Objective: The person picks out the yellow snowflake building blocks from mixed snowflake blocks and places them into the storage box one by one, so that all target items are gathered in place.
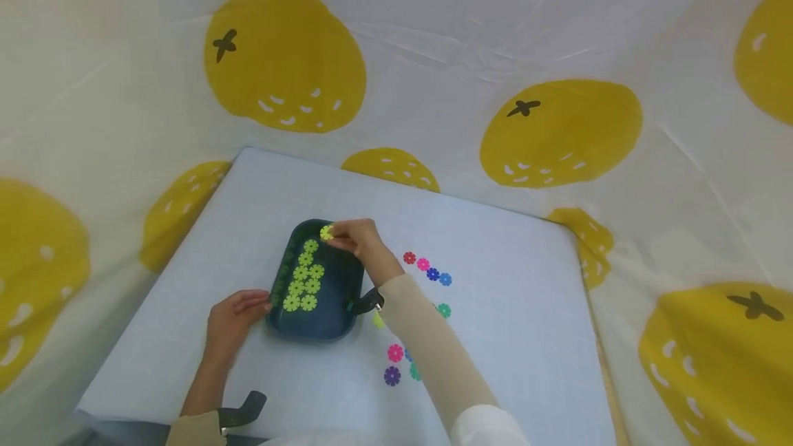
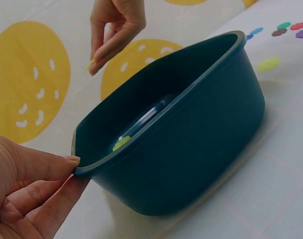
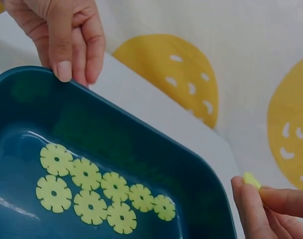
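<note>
A dark teal plastic basin [image 1: 337, 281] sits on the table, with several yellow-green notched discs [image 3: 90, 206] lying in two rows along its bottom. My left hand [image 1: 235, 319] pinches the basin's near-left rim between thumb and fingers, as the left wrist view shows. Over the far end of the basin, my right hand [image 1: 359, 238] pinches one yellow-green notched disc [image 1: 326, 232] by its edge. In the left wrist view that disc appears edge-on, above the rim and apart from the discs inside.
Right of the basin lie loose notched discs: a red one [image 1: 409, 258], a blue one [image 1: 433, 274], a pink one [image 1: 395, 353], a purple one [image 1: 392, 376] and others, partly hidden under my right forearm. A fruit-printed curtain [image 1: 434, 54] hangs behind the table [image 1: 508, 336].
</note>
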Tool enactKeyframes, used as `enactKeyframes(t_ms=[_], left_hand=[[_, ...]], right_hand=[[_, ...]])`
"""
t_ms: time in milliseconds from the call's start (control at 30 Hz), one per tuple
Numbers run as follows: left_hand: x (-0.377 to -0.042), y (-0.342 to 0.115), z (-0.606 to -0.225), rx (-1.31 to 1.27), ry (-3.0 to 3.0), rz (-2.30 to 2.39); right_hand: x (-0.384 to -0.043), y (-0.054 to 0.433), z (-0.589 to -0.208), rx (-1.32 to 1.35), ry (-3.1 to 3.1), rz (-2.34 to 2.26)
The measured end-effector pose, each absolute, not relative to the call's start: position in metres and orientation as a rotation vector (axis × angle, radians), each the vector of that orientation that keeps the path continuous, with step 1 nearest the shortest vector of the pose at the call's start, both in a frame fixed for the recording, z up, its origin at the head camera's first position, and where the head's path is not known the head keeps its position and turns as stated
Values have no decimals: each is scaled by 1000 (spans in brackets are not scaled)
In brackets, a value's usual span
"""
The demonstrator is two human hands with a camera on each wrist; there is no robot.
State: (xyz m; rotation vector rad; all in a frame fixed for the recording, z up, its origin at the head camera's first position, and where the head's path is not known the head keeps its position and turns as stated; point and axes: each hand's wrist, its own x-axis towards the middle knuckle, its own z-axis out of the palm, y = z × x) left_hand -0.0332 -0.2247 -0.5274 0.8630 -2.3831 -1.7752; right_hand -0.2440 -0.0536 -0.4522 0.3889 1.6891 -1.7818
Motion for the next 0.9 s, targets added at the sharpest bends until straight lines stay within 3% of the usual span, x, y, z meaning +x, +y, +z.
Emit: enactKeyframes(t_ms=[900], left_hand=[[-34, -223, -527, 885, -2390, -1775]], right_hand=[[-243, -79, -479, 460, 1719, -1794]])
